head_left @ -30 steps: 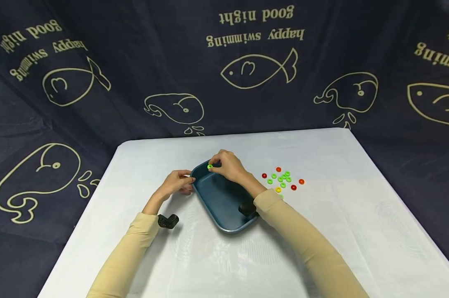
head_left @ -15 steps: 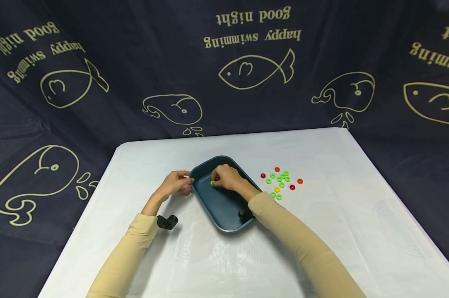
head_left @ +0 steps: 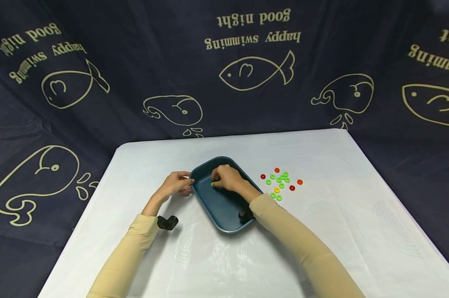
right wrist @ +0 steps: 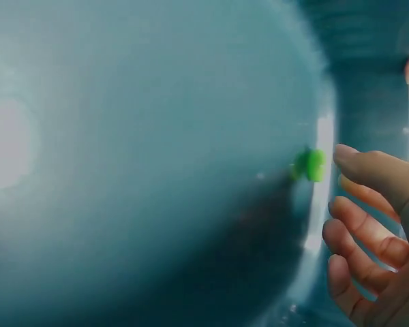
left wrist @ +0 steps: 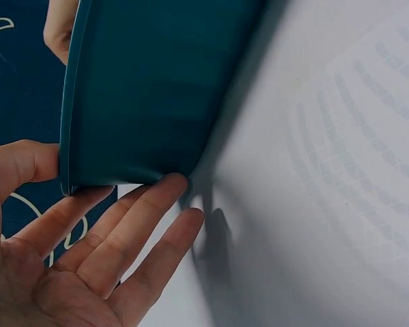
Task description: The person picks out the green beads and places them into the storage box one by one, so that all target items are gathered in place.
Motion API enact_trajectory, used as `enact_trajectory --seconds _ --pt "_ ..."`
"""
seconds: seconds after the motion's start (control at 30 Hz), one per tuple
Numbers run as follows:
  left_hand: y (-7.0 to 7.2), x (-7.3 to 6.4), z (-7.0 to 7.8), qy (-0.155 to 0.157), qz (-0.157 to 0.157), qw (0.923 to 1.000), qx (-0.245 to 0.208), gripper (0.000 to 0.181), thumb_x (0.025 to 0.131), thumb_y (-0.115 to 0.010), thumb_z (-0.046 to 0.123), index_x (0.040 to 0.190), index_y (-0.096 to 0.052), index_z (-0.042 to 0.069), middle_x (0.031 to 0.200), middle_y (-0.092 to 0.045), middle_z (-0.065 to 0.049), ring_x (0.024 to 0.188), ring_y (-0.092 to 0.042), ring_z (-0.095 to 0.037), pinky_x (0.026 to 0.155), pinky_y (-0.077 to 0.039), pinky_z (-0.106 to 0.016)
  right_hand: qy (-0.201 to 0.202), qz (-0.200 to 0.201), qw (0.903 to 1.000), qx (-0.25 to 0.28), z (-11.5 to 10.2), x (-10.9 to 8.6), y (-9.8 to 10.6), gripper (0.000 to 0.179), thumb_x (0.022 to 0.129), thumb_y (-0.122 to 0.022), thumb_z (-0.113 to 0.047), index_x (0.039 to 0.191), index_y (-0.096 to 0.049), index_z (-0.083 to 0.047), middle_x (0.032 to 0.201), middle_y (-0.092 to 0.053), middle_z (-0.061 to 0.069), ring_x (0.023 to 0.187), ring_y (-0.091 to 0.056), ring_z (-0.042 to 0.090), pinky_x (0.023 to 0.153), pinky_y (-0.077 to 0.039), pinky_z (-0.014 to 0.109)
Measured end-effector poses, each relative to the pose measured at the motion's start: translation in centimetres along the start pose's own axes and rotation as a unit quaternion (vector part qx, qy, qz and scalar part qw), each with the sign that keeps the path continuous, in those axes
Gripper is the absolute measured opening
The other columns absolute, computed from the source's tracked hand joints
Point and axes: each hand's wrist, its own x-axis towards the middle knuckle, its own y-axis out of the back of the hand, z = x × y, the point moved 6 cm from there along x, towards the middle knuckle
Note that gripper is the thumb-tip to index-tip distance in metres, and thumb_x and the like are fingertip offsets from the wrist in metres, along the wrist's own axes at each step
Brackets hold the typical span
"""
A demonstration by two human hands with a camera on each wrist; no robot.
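Tan L sleeve (head_left: pixel 127 256), then L hand (head_left: pixel 174 183) grasping the tray's far-L corner, thumb at rim, fingers spread along outer wall. Tray (head_left: pixel 217 203): rounded rectangle, smooth dk blue-green, slight sheen, long axis slanting far L to near R on the white tabletop (head_left: pixel 358 207), which has faint arc patterns. Green ring (right wrist: pixel 315 165) is inside, twd tray's far-L end; blurred, so can't tell which way its hole points. R hand (head_left: pixel 227 178) reaches in from R, fingers loosely bent; R wrist cam shows it released, thumb tip just beside ring w/ a small gap. Vs 1 s ago: ring was pinched up by the far rim, now lower in tray; L hand same spot. R of tray, loose rings (head_left: pixel 278 179), small & glossy: mostly green, plus red, orange, 1 yellow.
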Motion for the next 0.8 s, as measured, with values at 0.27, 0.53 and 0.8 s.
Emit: enact_trajectory --seconds 0.27,0.53,0.8 --pt "0.1 0.2 0.0 -0.004 -0.001 1.0000 0.001 0.049 0.091 -0.057 0.015 0.133 -0.046 -0.007 0.123 -0.056 -0.031 0.085 -0.071 -0.021 0.080 -0.059 -0.043 0.025 0.037 0.9981 0.043 -0.2 -0.4 2.8 0.024 0.081 -0.074 -0.019 0.102 -0.071 -0.009 0.101 -0.070 0.005 0.096 -0.064 0.019 0.082 -0.055 0.033" --pt "0.1 0.1 0.0 -0.002 0.003 1.0000 0.009 0.053 0.091 -0.058 0.017 0.136 -0.043 -0.007 0.126 -0.056 -0.029 0.084 -0.071 -0.018 0.083 -0.058 -0.045 0.028 0.074 0.9944 0.071 0.4 -1.2 6.0 0.026 0.082 -0.073 -0.021 0.104 -0.072 -0.007 0.101 -0.070 0.007 0.091 -0.065 0.021 0.079 -0.055 0.032" --pt "0.1 0.2 -0.1 -0.002 0.000 0.9999 0.015 0.055 0.091 -0.059 0.019 0.137 -0.041 -0.007 0.127 -0.055 -0.029 0.086 -0.071 -0.020 0.083 -0.058 -0.043 0.001 0.109 0.9896 0.094 2.6 -3.1 8.9 0.025 0.082 -0.072 -0.019 0.104 -0.071 -0.006 0.100 -0.069 0.010 0.083 -0.062 0.023 0.074 -0.054 0.034"
